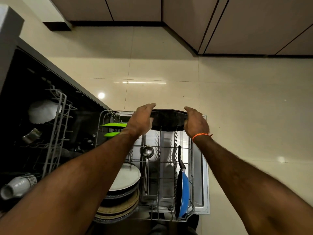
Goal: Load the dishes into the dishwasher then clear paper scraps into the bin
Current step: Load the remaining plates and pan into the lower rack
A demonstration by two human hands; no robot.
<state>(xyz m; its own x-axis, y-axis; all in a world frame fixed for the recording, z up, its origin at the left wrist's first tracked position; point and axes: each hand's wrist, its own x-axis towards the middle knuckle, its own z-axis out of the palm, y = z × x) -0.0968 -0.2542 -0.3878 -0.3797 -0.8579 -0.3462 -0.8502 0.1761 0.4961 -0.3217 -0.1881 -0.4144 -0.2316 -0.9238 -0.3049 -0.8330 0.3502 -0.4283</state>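
Observation:
A dark round pan point(167, 119) stands on edge at the far end of the pulled-out lower dishwasher rack point(192, 167). My left hand point(141, 118) grips its left rim and my right hand point(196, 122) grips its right rim. In the rack lie a steel ladle point(147, 160), a blue frying pan point(183, 192) on its edge, a stack of round plates point(122, 189) and two green plates point(115, 128). The upper rack point(55, 126) to the left holds a white bowl point(42, 111), a steel cup point(32, 135) and a grey cup point(17, 186).
The open dishwasher door point(204, 184) lies flat under the lower rack. Glossy beige floor tiles point(245, 107) spread ahead and to the right. Cabinet fronts point(237, 22) with a dark plinth run along the far side.

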